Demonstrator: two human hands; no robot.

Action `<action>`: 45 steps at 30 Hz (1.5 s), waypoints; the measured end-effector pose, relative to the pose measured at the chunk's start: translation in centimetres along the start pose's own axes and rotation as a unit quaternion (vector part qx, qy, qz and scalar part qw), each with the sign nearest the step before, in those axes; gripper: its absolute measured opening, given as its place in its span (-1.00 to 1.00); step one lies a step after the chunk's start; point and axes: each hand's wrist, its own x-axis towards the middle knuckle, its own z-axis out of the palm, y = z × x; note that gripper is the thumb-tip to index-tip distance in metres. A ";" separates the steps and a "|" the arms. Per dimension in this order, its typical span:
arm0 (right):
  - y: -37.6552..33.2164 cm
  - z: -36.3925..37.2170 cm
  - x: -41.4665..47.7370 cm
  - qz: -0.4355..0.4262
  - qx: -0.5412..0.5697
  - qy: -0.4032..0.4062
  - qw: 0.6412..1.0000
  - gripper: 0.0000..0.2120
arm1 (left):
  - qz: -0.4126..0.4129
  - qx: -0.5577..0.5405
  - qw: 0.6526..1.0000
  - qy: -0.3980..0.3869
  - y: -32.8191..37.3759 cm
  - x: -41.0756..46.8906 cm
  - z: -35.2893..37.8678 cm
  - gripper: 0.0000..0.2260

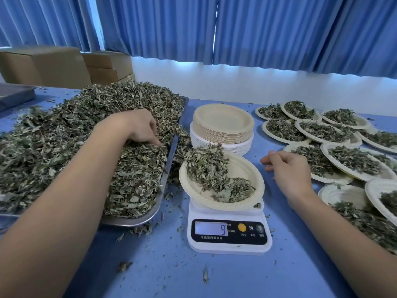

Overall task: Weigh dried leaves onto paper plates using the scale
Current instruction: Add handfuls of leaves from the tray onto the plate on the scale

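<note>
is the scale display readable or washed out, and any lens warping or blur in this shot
Head view: the scale display is pale and backlit but legible, its last digit reading 9; wide-angle warping bows the metal tray edge and stretches both forearms; backlight glows under the blue curtains; the filled plates at the right edge look soft and smeared.

tray [169,168]: shiny metal | plate [247,168]: matt paper | scale [229,248]: glossy white plastic

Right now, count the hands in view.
2. The left hand digs into the dried leaves on the metal tray; the right hand hovers right of the plate on the scale. None seems hidden.
</note>
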 end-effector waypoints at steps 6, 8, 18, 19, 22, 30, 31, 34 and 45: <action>-0.1 -0.1 0.0 0.002 0.002 0.000 1.000 -0.67 | -0.005 0.028 0.999 -0.032 -0.6 0.7 0.5 -0.85; -0.3 -0.1 -0.2 0.003 0.006 0.000 1.000 -0.67 | 0.001 0.021 0.999 -0.024 -0.4 0.6 0.6 -0.87; -7.4 -0.1 -1.3 -0.237 -0.011 -0.089 0.967 -0.90 | 0.233 -0.107 0.967 0.005 4.1 -1.1 -0.4 -0.83; -8.3 0.4 -1.3 -0.257 -0.036 -0.123 0.958 -0.87 | 0.233 -0.083 0.969 -0.002 4.4 -1.0 -0.2 -0.83; -10.1 1.7 -1.2 -0.284 -0.139 -0.240 0.918 -0.67 | 0.245 -0.056 0.968 -0.012 5.2 -0.8 0.6 -0.83; -10.9 2.3 -0.5 -0.274 -0.273 -0.328 0.862 -0.70 | 0.284 -0.112 0.951 -0.051 5.5 -0.8 1.1 -0.83; -10.7 2.3 -0.5 -0.271 -0.272 -0.329 0.863 -0.73 | 0.282 -0.123 0.950 -0.047 5.3 -0.8 0.9 -0.83; -10.2 1.9 -0.3 -0.261 -0.256 -0.327 0.871 -0.76 | 0.253 -0.125 0.959 -0.013 4.1 -0.2 0.5 -0.86; -12.5 0.0 1.2 -0.251 -0.103 -0.211 0.939 -0.78 | 0.138 -0.120 0.981 0.056 -1.2 0.2 -0.9 -0.88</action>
